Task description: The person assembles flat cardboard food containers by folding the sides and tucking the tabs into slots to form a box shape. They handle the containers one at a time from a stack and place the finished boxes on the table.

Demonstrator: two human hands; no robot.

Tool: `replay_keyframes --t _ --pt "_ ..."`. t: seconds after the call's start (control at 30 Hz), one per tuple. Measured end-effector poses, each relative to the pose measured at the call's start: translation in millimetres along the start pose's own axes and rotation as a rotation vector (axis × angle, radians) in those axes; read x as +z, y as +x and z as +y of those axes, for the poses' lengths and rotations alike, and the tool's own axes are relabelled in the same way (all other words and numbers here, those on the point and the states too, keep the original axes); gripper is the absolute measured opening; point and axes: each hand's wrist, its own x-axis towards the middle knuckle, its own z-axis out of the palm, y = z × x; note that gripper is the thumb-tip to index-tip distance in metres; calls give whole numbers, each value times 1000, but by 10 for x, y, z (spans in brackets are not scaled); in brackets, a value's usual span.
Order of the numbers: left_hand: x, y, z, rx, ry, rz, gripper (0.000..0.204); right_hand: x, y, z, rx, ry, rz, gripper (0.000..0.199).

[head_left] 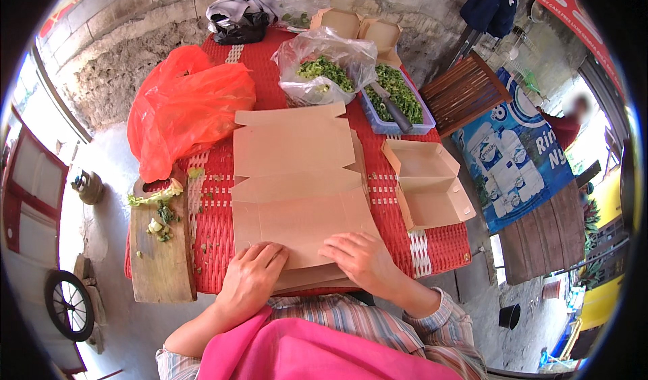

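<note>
Both hands' fingers [270,253] lie spread flat, gripping nothing, on the unfolded cardboard box [297,177].

So we've got the flat cardboard box blanks [297,177] stacked mid-table [216,225], both hands on their near edge. Left of them sits the cutting board [162,258] with veggie scraps, a plastic bag [185,106] behind it. Right of the stack is a folded-up open box [428,184]; behind that, a tub of chopped greens [398,100] beside a bagged bunch [324,69].

left hand [251,277]: palm down, fingers bent | right hand [359,256]: palm down, fingers spread | forearms: from lower edge
</note>
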Motion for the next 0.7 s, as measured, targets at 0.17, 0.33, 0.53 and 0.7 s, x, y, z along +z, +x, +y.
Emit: replay_keyframes --t 0.17,0.33,0.53,0.7 --pt "-88 29 10 -88 -152 -50 17 79 -115 17 33 63 7 28" --pt "-9 101 -150 -220 -266 -19 17 -71 53 170 321 381 -134 30" --pt "144 267 -168 -443 -37 16 23 118 326 479 327 218 -94 33" --pt "169 246 -227 39 55 9 37 212 287 339 -5 -119 -10 37"
